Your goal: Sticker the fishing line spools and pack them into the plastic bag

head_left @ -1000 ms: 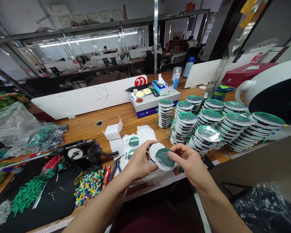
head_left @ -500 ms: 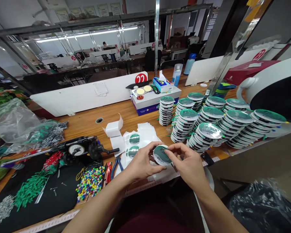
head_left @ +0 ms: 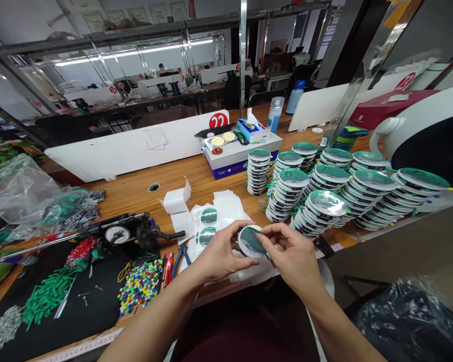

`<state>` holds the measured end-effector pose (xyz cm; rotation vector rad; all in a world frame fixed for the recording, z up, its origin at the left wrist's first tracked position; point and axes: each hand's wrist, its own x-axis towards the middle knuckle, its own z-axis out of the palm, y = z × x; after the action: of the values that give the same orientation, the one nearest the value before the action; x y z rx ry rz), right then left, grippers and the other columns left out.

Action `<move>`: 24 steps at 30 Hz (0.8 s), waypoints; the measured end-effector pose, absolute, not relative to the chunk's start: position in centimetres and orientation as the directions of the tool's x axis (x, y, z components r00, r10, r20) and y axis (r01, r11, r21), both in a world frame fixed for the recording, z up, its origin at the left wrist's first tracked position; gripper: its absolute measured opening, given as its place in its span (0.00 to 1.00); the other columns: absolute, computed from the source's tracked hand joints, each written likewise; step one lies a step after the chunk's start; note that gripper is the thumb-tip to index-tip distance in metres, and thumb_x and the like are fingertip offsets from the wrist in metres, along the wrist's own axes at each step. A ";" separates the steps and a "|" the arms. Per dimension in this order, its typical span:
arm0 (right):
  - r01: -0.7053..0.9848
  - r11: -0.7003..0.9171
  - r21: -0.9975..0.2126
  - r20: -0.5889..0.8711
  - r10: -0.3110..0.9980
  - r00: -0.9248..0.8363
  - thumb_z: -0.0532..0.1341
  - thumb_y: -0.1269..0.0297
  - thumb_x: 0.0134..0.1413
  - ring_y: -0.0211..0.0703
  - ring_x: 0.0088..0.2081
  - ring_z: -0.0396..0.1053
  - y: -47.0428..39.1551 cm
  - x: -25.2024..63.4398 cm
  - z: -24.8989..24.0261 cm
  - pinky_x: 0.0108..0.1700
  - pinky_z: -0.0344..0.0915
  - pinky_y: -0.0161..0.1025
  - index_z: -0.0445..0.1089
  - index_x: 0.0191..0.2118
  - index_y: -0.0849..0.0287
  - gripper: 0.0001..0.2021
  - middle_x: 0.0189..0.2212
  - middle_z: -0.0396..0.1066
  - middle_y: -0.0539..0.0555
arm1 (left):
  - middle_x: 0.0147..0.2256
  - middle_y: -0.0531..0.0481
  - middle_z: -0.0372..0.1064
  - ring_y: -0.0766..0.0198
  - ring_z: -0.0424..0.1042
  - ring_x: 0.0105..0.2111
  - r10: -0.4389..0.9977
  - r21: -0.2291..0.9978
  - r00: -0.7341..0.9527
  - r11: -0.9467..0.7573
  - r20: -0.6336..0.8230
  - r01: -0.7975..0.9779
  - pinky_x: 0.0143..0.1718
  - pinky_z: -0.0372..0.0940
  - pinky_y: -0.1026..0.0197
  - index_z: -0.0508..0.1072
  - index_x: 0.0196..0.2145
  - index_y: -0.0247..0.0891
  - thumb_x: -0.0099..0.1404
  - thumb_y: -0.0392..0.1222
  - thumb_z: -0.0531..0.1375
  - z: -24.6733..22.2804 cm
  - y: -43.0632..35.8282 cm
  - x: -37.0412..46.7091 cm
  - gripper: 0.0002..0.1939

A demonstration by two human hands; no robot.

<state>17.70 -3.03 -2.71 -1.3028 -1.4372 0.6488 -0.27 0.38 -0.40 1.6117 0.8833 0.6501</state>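
A round white spool with a green and white label [head_left: 250,242] is held between both hands, its labelled face up. My left hand [head_left: 224,254] is closed around its left side, thumb at the lower edge. My right hand [head_left: 292,254] pinches the spool's right side, with the thumb on the label. Just left of the hands, round green labels [head_left: 207,235] lie on white backing sheets [head_left: 229,207]. To the right rise several stacks of similar labelled spools [head_left: 291,193].
A black winding device with a dial [head_left: 118,235] stands at the left, near multicoloured beads [head_left: 141,285], blue-handled pliers [head_left: 181,257] and green pieces [head_left: 47,296] on a black mat. Behind are a tissue box [head_left: 253,130] on a larger box [head_left: 241,156] and a white partition [head_left: 128,148].
Both hands keep nearly the same place around the spool. The right fingers have shifted slightly at its edge, and the camera view has moved a little.
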 end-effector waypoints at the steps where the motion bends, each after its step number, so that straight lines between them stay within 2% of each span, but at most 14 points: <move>1: 0.404 0.293 -0.867 0.371 0.919 0.129 0.63 0.63 0.60 0.35 0.27 0.68 -3.0 17.7 -2.7 0.32 0.66 0.33 0.73 0.35 0.58 0.05 0.28 0.72 0.49 | 0.50 0.44 0.70 0.58 0.73 0.44 0.821 0.976 0.569 -0.089 -0.042 0.201 0.47 0.71 0.57 0.66 0.56 0.37 0.53 0.40 0.72 -0.3 0.4 -0.3 0.35; 5: 0.587 0.398 -0.705 0.553 0.827 0.102 0.62 0.66 0.62 0.36 0.30 0.68 -3.0 17.5 -2.6 0.36 0.68 0.34 0.72 0.38 0.57 0.02 0.31 0.71 0.51 | 0.49 0.43 0.70 0.60 0.72 0.43 0.826 0.982 0.562 -0.065 -0.048 0.179 0.45 0.70 0.59 0.66 0.56 0.36 0.64 0.45 0.66 -0.3 0.3 -0.2 0.25; 8: 0.682 0.371 -0.631 0.622 0.767 0.158 0.64 0.62 0.60 0.41 0.36 0.70 -2.8 17.7 -2.6 0.42 0.70 0.39 0.72 0.47 0.58 0.11 0.41 0.71 0.57 | 0.49 0.43 0.69 0.60 0.71 0.45 0.837 0.994 0.547 -0.024 -0.036 0.103 0.45 0.69 0.60 0.66 0.56 0.37 0.65 0.44 0.65 -0.6 0.4 -0.2 0.24; 10: 0.616 0.337 -0.712 0.555 0.807 0.201 0.66 0.58 0.59 0.40 0.35 0.70 -2.7 17.8 -2.7 0.39 0.72 0.38 0.70 0.51 0.58 0.17 0.44 0.70 0.58 | 0.48 0.43 0.70 0.60 0.71 0.46 0.856 1.000 0.516 0.002 -0.016 0.028 0.46 0.69 0.62 0.67 0.55 0.37 0.64 0.44 0.66 -0.8 0.5 -0.2 0.24; 13: 0.313 0.220 -0.924 0.283 0.943 0.173 0.65 0.54 0.59 0.39 0.34 0.71 -2.7 17.6 -2.7 0.35 0.73 0.35 0.69 0.50 0.57 0.18 0.40 0.72 0.56 | 0.48 0.43 0.70 0.60 0.70 0.47 0.887 0.999 0.462 0.006 0.018 -0.051 0.47 0.68 0.63 0.68 0.55 0.38 0.63 0.45 0.67 -0.9 0.7 -0.2 0.24; 15: 0.137 0.115 -0.984 0.134 0.982 0.135 0.65 0.52 0.58 0.42 0.37 0.73 -2.9 17.4 -2.6 0.36 0.73 0.35 0.68 0.49 0.58 0.19 0.39 0.73 0.56 | 0.49 0.42 0.70 0.59 0.71 0.47 0.889 0.998 0.457 0.010 0.017 -0.057 0.47 0.69 0.62 0.68 0.56 0.38 0.65 0.46 0.66 -0.9 0.9 -0.4 0.24; 17: 0.066 0.073 -0.995 0.080 0.989 0.123 0.65 0.52 0.58 0.43 0.39 0.73 -3.0 17.3 -2.5 0.37 0.73 0.35 0.69 0.48 0.58 0.19 0.38 0.73 0.56 | 0.49 0.42 0.70 0.59 0.71 0.46 0.881 0.997 0.472 0.058 -0.024 -0.057 0.45 0.70 0.60 0.69 0.57 0.38 0.67 0.50 0.63 -0.9 1.0 -0.6 0.24; 21: 0.121 0.107 -0.987 0.120 0.987 0.106 0.64 0.54 0.60 0.41 0.38 0.72 -2.9 17.4 -2.5 0.38 0.73 0.35 0.69 0.48 0.57 0.16 0.38 0.73 0.54 | 0.54 0.42 0.68 0.57 0.72 0.47 0.850 0.972 0.518 0.193 -0.095 -0.137 0.43 0.74 0.55 0.69 0.59 0.42 0.70 0.54 0.59 -1.1 1.2 -0.8 0.24; 24: 0.335 0.243 -0.910 0.292 0.951 0.104 0.62 0.58 0.62 0.40 0.38 0.72 -2.5 17.6 -2.8 0.40 0.73 0.36 0.70 0.48 0.56 0.12 0.41 0.72 0.55 | 0.56 0.42 0.67 0.55 0.70 0.52 0.862 0.983 0.502 0.147 -0.074 -0.108 0.45 0.74 0.57 0.67 0.60 0.42 0.65 0.48 0.65 -0.9 0.9 -0.6 0.28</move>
<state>17.64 -2.55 -2.76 -1.2919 -1.4391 0.7207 -0.58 0.90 -0.93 1.2267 0.7779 0.8098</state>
